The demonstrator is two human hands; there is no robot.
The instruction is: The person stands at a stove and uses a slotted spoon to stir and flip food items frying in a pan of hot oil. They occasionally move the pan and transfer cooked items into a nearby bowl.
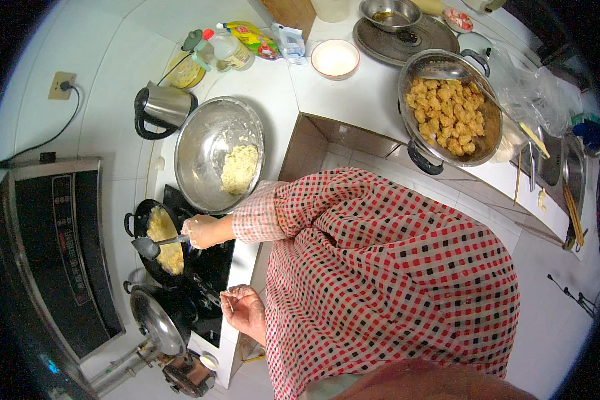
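My right hand (202,232), coated with dough, grips the handle of a dark spatula (147,248). The spatula's blade is over the near side of a black wok (138,220) on the stove. Pale yellow food (163,235) lies in the wok in a long strip. My left hand (243,308) hangs by the stove's front edge with loosely curled fingers, dough on them and nothing visible in its grasp. Beside my right forearm stands a large steel bowl (195,135) with a lump of pale dough (240,169).
A second pan under a metal lid (160,320) shares the black glass stove (211,330). An electric kettle (166,107) stands behind the bowl. Across the corner counter, a two-handled pan (495,142) holds fried pieces (447,115) and a ladle (440,71). A small bowl (335,59) is nearby.
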